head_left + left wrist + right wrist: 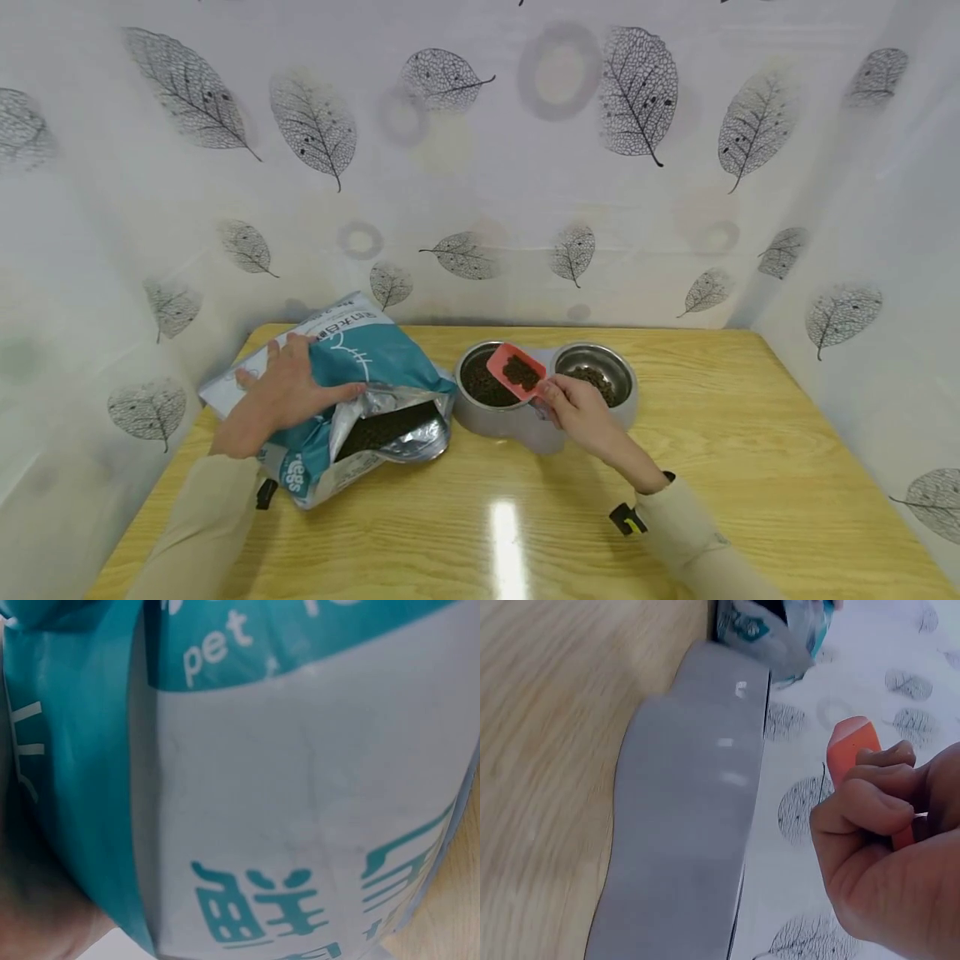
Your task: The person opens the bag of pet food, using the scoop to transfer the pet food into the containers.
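Observation:
My left hand (281,393) rests on a teal and white pet food bag (386,354), fingers spread and thumb along the edge of its mouth. The bag lies tilted, its silvery mouth gaping toward me with dark kibble (386,431) inside. My right hand (577,412) grips the handle of a red scoop (534,364) with kibble in it. That scoop is held over the grey double feeder (495,423), overlapping the left steel bowl (471,392) in the head view. The left bowl is well filled with kibble; the right steel bowl (624,387) holds less.
A wooden table (720,433) carries everything. Behind it and at both sides hangs a pale sheet (480,183) printed with dark leaves. The bag stands close against the feeder's left end.

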A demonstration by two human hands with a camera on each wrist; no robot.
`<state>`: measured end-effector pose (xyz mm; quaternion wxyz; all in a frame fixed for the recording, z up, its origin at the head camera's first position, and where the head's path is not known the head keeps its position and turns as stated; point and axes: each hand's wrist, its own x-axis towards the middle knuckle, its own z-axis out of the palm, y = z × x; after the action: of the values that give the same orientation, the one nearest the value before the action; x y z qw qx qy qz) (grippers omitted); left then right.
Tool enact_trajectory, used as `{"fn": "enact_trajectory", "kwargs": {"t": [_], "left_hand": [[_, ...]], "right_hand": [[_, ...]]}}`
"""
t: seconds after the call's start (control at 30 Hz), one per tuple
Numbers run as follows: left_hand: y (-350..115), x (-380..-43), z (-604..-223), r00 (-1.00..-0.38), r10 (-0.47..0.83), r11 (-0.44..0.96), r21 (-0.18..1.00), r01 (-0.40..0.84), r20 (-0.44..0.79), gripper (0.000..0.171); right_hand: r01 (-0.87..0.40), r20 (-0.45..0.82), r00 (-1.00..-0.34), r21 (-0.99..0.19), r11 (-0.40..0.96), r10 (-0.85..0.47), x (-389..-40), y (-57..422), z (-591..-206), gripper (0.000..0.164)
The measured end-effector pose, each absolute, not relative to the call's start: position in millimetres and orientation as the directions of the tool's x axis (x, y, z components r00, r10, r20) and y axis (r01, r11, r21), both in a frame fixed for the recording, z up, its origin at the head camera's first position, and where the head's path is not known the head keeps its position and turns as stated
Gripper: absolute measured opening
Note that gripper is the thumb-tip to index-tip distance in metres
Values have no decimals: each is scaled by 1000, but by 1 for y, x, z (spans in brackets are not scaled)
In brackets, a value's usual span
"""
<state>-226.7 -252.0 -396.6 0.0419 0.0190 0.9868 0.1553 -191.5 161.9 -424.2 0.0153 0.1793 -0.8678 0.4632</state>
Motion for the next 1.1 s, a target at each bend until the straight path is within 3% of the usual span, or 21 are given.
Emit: {"fn": "enact_trajectory", "kwargs": {"t": [0.57, 1.1], "left_hand": [[-253, -225, -396, -996, 47, 949, 316, 21, -73, 127], [-254, -226, -396, -997, 46, 951, 308, 22, -68, 126]], "right_hand": [[-150, 119, -988, -658, 738, -94, -195, 229, -430, 41], [-180, 279, -959, -449, 875, -54, -196, 266, -436, 32]]}}
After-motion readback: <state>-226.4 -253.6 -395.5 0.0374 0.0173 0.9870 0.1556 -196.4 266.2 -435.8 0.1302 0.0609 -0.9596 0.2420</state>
